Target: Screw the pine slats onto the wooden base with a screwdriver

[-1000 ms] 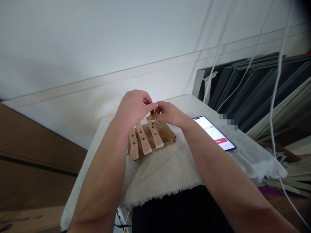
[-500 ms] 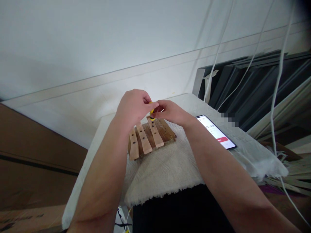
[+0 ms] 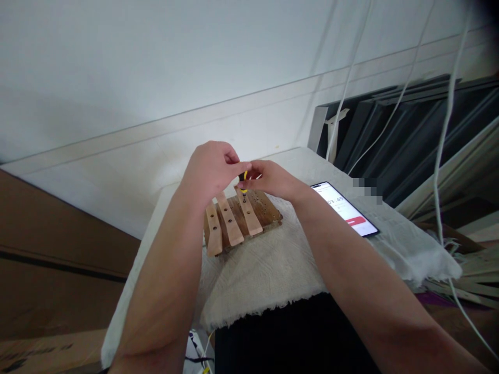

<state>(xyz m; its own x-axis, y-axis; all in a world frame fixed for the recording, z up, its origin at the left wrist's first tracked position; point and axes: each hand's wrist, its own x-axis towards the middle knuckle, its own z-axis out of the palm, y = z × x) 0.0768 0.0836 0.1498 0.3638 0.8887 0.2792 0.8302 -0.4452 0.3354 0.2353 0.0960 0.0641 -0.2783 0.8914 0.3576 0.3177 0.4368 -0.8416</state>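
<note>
Head camera: left hand (image 3: pixel 212 166) and right hand (image 3: pixel 272 179) both grip a black-and-yellow screwdriver (image 3: pixel 242 177), tip-down at the rightmost wooden strip (image 3: pixel 253 223) on a brown board (image 3: pixel 268 209). Beneath spreads a pale cloth (image 3: pixel 267 270), a phone (image 3: pixel 345 210) lying to the right; beyond, a white wall (image 3: pixel 175 62), dark panels (image 3: pixel 376 127) right, cardboard (image 3: pixel 58 223) left.
</note>
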